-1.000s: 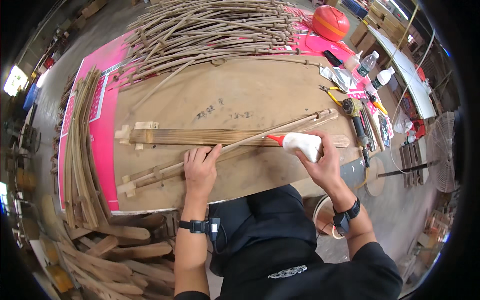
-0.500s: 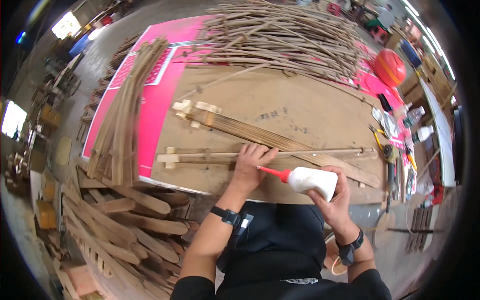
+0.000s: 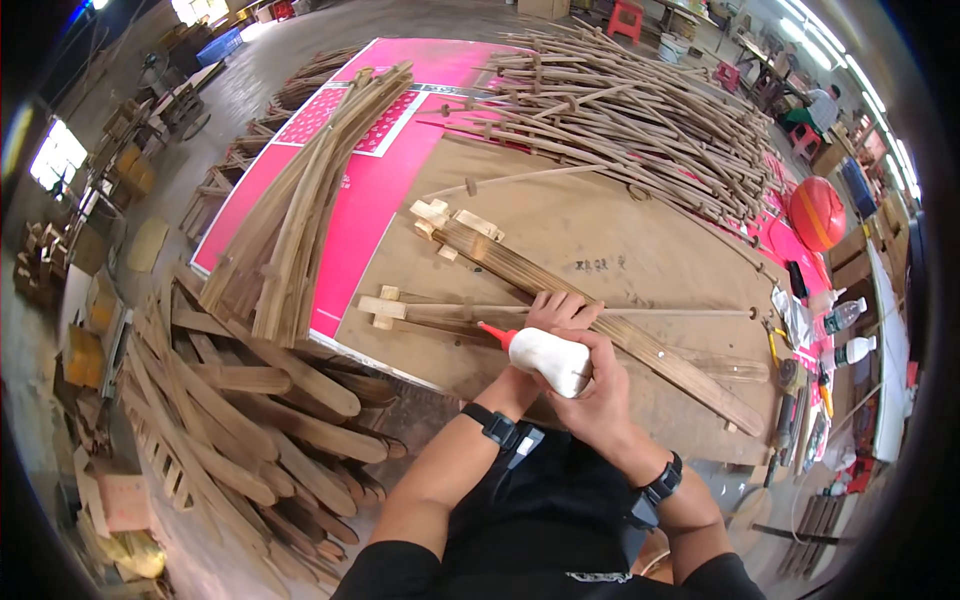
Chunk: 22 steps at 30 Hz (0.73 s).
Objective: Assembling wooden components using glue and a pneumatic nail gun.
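Note:
My right hand (image 3: 598, 400) is wrapped round a white squeeze bottle (image 3: 552, 362), whose red nozzle points left and slightly up. Just beyond the bottle, my left hand (image 3: 560, 312) has its fingers curled over a thin wooden rod (image 3: 670, 312); the bottle and right hand partly hide it. The rod lies along a flat wooden slat (image 3: 735, 365), with a pale crossed wooden block (image 3: 384, 308) at the left end. Diagonally behind runs a bundle of brown slats (image 3: 500, 262), its upper-left end set among pale blocks (image 3: 432, 216).
Long wooden strips (image 3: 320, 200) lie on the table's pink left side. A heap of thin rods (image 3: 640, 120) covers the far side. Pliers (image 3: 772, 340), plastic bottles (image 3: 846, 315) and a red ball-like object (image 3: 817, 214) line the right. Rounded boards (image 3: 270, 400) are stacked below left.
The bottle in my right hand has moved left, close over my left wrist. My left hand's fingers still rest on the rod. The whole view has shifted, with the table now further right.

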Tool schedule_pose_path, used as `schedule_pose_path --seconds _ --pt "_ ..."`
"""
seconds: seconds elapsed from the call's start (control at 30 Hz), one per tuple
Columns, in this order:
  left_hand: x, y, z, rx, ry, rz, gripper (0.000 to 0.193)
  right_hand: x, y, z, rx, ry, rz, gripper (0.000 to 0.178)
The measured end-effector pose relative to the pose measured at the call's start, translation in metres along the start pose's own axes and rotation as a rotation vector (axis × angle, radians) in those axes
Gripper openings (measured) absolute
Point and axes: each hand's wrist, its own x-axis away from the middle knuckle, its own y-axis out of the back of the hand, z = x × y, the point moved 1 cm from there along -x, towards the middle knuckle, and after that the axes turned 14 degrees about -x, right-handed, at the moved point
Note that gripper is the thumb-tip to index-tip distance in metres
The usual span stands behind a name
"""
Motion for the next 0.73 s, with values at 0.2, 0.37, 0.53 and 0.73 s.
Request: schedule_pose_path --seconds 0.2,0.37,0.53,0.73 --pt "0.001 0.001 0.002 0.011 0.015 0.023 0.054 -0.009 -0.007 -0.002 0.049 -0.039 0.054 0.058" --pt "0.002 0.004 0.0 0.042 0.028 0.016 0.055 -0.014 -0.013 -0.002 0.05 -0.05 0.062 0.055" --pt "0.004 0.009 0.0 0.042 0.044 0.043 0.057 -0.018 -0.018 -0.002 0.078 -0.025 0.106 0.055" --pt "0.0 0.021 -0.003 0.085 0.024 -0.04 0.05 -0.016 -0.019 -0.012 0.106 -0.024 0.09 0.057"
